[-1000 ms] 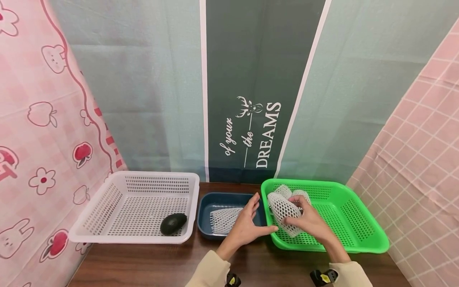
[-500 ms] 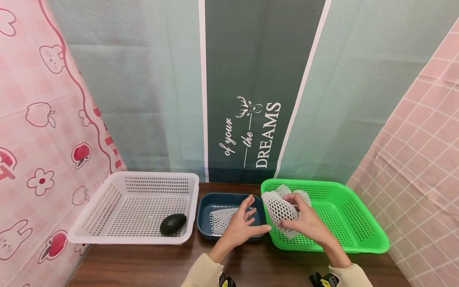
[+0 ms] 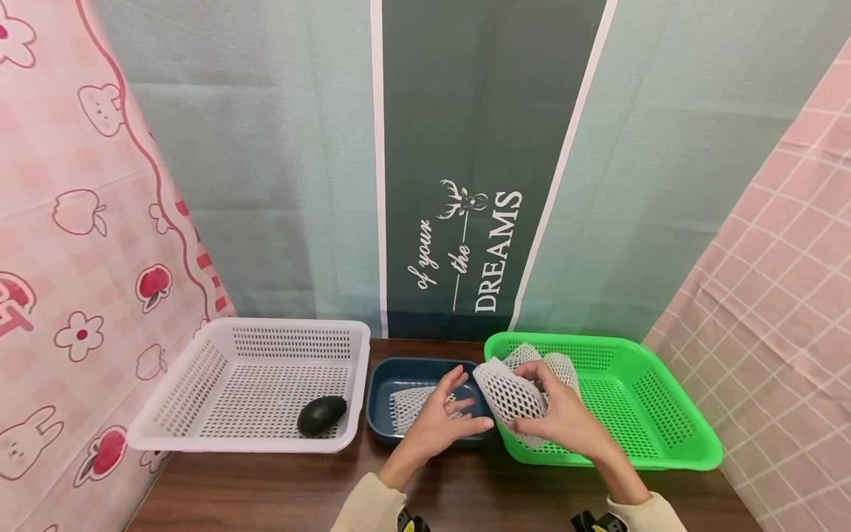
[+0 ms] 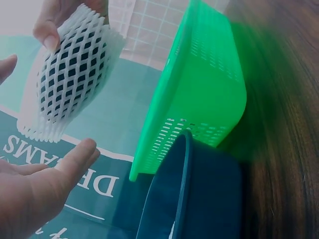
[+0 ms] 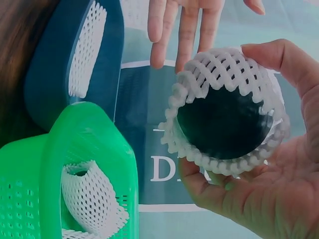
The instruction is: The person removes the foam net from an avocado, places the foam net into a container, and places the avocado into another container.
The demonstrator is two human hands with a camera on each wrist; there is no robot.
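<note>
My right hand (image 3: 558,406) grips a white foam net sleeve (image 3: 508,395) over the left end of the green basket. Inside the sleeve sits a dark rounded avocado (image 5: 224,124), showing through the sleeve's open end in the right wrist view. The left hand (image 3: 435,425) hovers over the blue tray with fingers spread, its thumb and fingertips facing the sleeve but apart from it; the left wrist view shows a gap between the fingers (image 4: 75,159) and the net. Another dark avocado (image 3: 322,415), bare, lies in the white basket's front right corner.
The white basket (image 3: 249,445) stands at the left, the small blue tray (image 3: 379,414) in the middle, the green basket (image 3: 691,443) at the right. A flat foam net (image 3: 407,408) lies in the tray. More net-sleeved pieces (image 5: 89,196) are in the green basket. Printed cloths hang around.
The right hand has carried the sleeved avocado a little left, toward the blue tray's edge. My left hand has drawn back slightly to the left, with its fingers still spread.
</note>
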